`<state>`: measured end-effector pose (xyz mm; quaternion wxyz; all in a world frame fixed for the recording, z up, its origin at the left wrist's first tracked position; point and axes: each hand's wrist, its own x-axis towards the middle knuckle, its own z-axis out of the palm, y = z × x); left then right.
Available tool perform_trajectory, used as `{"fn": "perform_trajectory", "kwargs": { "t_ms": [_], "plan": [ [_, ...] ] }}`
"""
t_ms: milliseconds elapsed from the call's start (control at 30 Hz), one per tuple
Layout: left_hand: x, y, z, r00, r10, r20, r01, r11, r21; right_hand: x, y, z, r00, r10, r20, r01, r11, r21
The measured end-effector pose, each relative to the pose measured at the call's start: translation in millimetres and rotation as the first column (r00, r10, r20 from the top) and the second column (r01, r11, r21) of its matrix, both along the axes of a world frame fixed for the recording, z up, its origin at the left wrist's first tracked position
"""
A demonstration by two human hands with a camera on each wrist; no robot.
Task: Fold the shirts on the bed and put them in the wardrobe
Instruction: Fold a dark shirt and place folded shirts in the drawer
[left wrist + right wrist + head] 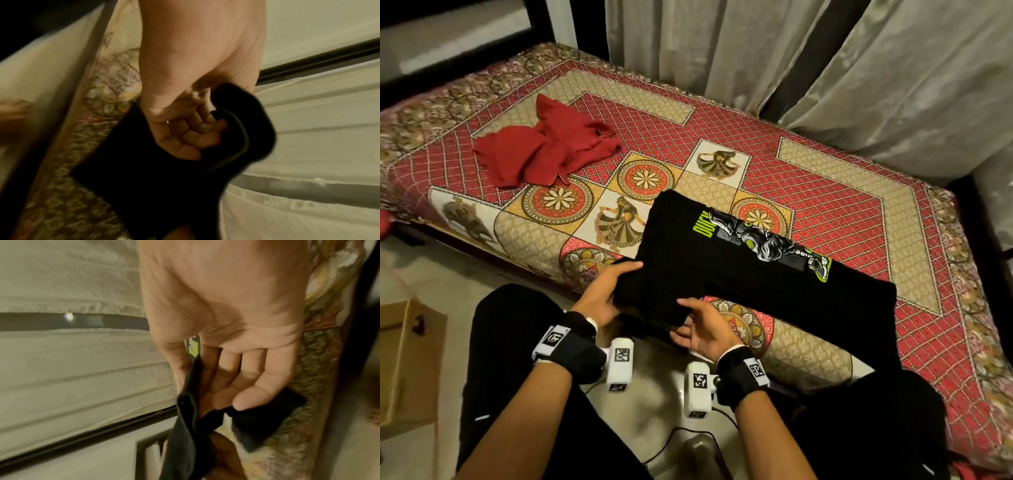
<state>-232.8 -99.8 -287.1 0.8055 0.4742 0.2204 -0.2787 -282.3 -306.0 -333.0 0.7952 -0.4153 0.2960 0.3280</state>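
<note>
A black shirt (722,270) with a green and grey print lies partly folded across the near side of the bed (842,212), its right end hanging over the edge. My left hand (609,291) grips its near left corner, thumb on top and fingers curled under the cloth (133,162). My right hand (698,325) pinches the near hem between thumb and fingers, with black cloth (189,426) running through them. A crumpled red shirt (544,147) lies at the far left of the bed, away from both hands.
Grey curtains (825,68) hang behind the bed. A cardboard box (407,363) stands on the floor at the left. My legs in black trousers (510,359) press close to the bed's near edge. A cable (688,435) trails on the floor between them.
</note>
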Motion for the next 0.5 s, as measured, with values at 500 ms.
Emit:
{"fn": "perform_trajectory", "kwargs": {
  "t_ms": [500],
  "plan": [
    [151,-71,-83,0.321,-0.886,0.334,-0.208,0.278,0.938,89,-47,-28,0.720,0.412,0.559,0.538,0.177,-0.824]
  ]
}}
